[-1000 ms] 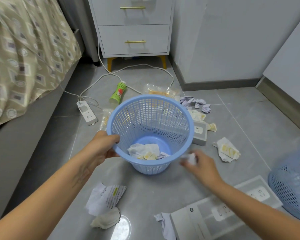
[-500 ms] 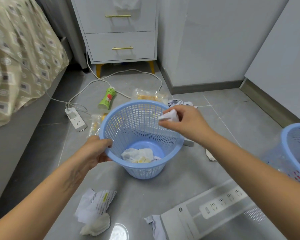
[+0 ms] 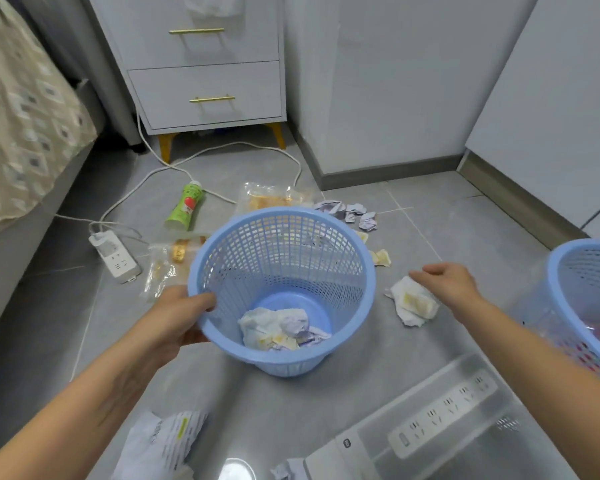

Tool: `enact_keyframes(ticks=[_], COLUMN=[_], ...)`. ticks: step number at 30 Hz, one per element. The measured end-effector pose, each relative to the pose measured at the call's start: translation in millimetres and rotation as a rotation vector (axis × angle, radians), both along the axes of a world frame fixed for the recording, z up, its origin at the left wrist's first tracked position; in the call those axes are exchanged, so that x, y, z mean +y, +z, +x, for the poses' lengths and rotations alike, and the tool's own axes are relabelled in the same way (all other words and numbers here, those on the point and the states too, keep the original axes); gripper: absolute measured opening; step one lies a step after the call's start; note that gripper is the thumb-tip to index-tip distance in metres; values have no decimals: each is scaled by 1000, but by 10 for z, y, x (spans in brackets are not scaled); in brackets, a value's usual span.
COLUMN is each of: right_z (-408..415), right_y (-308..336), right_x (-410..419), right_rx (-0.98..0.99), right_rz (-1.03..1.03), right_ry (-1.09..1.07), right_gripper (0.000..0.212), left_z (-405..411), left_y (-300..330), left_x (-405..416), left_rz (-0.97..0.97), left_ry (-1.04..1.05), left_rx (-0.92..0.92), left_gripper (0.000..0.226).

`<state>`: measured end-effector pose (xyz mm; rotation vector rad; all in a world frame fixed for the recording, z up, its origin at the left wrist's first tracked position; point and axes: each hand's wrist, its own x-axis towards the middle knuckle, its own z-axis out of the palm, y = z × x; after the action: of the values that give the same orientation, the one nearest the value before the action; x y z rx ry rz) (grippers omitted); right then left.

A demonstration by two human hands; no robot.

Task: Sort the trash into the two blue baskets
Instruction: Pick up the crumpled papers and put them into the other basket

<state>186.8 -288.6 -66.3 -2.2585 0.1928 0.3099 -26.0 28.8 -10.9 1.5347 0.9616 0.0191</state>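
A blue mesh basket (image 3: 368, 271) stands on the grey floor in the middle, with crumpled white and purple paper (image 3: 281, 329) in its bottom. My left hand (image 3: 179, 315) grips its near-left rim. My right hand (image 3: 445, 282) hovers to the basket's right, fingers loosely curled and holding nothing, just above a crumpled white and yellow wrapper (image 3: 413, 303). A second blue basket (image 3: 561, 271) sits at the right edge with red trash inside.
Scattered on the floor: a green bottle (image 3: 184, 209), clear snack bags (image 3: 274, 199), purple paper scraps (image 3: 350, 213), a white paper wad (image 3: 167, 441), a boxed power strip (image 3: 440, 424), a plugged power strip (image 3: 116, 259) with cable. A bed lies left, a white nightstand (image 3: 205, 91) behind.
My right hand dropped the white paper into the middle basket and moved right and down toward the wrapper on the floor. My left hand kept its hold on the rim.
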Motion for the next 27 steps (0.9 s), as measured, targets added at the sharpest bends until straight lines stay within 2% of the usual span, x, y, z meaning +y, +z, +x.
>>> enact_keyframes(ticks=[4,8,11,16,19,22,25,27], right_z=[26,72,114,18,6,-20,-49,-41], right_y=[-419,-641,-765,-964,-978,-961,-863,-764], right_x=[-218,-138,-67,-59,-71,-93,-125,-137], right_rx=[54,-3,-35,3,-94,-140,-116,-52], right_rz=[-344,-433,-451,-619,-623,-526,-274,-89], right_ry=[147,197,233,429,447,393,214,131], right_gripper=[70,78,69,46,32,28,36,30], left_z=[25,26,6,-13,-10,-6,-2,-12], left_y=[-14,-28,-41,-40,-31,-17,-12,-12], left_x=[-13,-25,-30,-47,-63,-71,-80,-89], left_rz=[-9,11,32,47,53,55,47,42], left_ry=[-8,-15,-18,-24,-19,-17,-13,-7], left_rx=[-2,14,23,31,31,34,34,34], left_gripper=[16,15,14,14,15,13,13,13])
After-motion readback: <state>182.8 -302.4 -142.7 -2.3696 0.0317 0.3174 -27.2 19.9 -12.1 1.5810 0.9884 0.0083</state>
